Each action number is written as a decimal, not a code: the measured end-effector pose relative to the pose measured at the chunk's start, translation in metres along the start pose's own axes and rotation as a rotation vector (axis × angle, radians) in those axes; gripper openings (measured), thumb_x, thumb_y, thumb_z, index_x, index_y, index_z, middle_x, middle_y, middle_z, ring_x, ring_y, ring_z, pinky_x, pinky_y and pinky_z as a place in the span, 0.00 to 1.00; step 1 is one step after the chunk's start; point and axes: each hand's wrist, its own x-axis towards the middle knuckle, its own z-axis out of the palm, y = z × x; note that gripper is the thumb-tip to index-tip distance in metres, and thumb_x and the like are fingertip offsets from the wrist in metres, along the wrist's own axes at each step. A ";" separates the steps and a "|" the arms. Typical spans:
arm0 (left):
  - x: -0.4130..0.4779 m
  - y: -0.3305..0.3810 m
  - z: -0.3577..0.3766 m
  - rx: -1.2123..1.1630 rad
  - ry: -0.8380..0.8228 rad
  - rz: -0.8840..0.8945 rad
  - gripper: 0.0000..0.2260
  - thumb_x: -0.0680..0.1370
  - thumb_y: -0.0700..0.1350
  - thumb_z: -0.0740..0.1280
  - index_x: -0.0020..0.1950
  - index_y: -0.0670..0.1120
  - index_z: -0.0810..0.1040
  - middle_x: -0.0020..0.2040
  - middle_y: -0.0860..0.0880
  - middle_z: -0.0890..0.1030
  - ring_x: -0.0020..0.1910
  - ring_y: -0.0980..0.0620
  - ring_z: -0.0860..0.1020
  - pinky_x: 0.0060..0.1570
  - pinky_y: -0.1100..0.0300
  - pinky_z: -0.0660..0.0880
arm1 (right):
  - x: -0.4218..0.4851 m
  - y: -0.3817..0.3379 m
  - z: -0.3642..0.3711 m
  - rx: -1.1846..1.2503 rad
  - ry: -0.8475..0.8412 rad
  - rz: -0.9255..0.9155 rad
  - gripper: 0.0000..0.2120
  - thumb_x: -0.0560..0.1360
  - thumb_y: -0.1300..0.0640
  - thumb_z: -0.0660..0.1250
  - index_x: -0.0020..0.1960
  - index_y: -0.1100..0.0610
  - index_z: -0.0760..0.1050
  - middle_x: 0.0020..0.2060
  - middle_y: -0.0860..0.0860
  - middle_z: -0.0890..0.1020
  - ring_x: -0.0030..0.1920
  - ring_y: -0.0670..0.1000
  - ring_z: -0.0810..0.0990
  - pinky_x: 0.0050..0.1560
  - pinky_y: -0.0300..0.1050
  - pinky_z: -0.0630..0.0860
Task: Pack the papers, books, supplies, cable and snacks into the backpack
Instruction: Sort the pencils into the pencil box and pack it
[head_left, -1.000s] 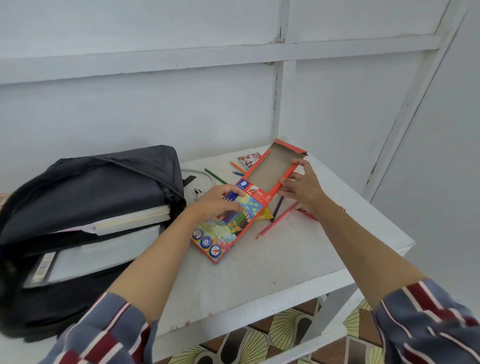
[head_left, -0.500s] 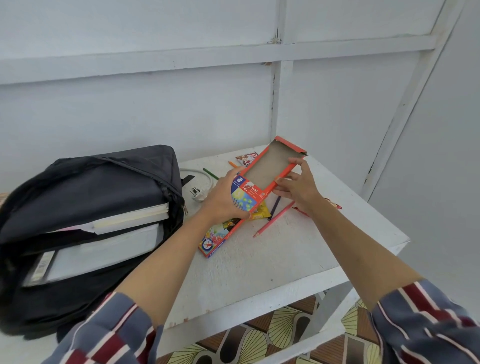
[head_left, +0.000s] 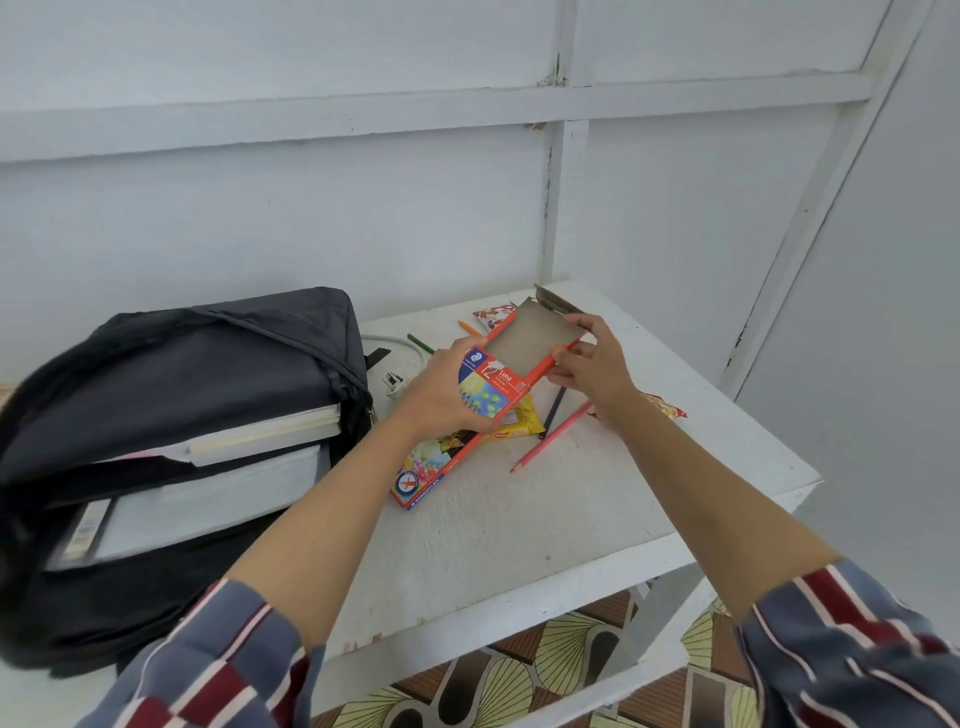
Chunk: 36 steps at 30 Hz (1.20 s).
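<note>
An orange coloured-pencil box is tilted up off the white table, its lower end still on the surface. My left hand grips its printed sleeve, and my right hand pinches the pulled-out cardboard tray. Loose pencils lie around: a pink one, a dark one, a green one and an orange one. A yellow snack packet sits under the box. The black backpack lies open at the left with books and papers inside.
A white cable with a plug lies beside the backpack. A small red-and-white snack packet is at the back and another wrapper under my right wrist. Pale walls close in behind and to the right; a patterned floor shows below.
The pencil box has been lifted and tilted up by both hands, its tray end raised. The end flap has folded back. My left hand has shifted further round the sleeve.
</note>
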 end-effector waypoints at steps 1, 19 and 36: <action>0.000 0.001 0.000 0.009 -0.006 -0.009 0.45 0.58 0.50 0.80 0.68 0.59 0.58 0.60 0.49 0.69 0.54 0.52 0.75 0.54 0.50 0.77 | 0.001 0.002 0.000 -0.012 -0.004 0.009 0.16 0.76 0.67 0.64 0.60 0.56 0.67 0.46 0.60 0.78 0.36 0.50 0.81 0.33 0.36 0.79; -0.008 0.003 -0.002 0.096 -0.002 -0.099 0.47 0.59 0.51 0.79 0.71 0.59 0.56 0.57 0.47 0.66 0.53 0.48 0.74 0.57 0.49 0.74 | -0.002 0.002 0.022 -0.151 -0.224 0.172 0.15 0.76 0.64 0.65 0.58 0.52 0.66 0.48 0.56 0.79 0.32 0.46 0.81 0.30 0.34 0.77; -0.009 0.003 0.000 -0.024 -0.045 -0.310 0.40 0.72 0.56 0.70 0.76 0.54 0.48 0.69 0.39 0.64 0.63 0.43 0.69 0.59 0.55 0.69 | 0.004 0.007 0.044 -0.172 -0.225 0.162 0.19 0.74 0.73 0.64 0.62 0.62 0.68 0.41 0.58 0.77 0.40 0.51 0.79 0.35 0.40 0.79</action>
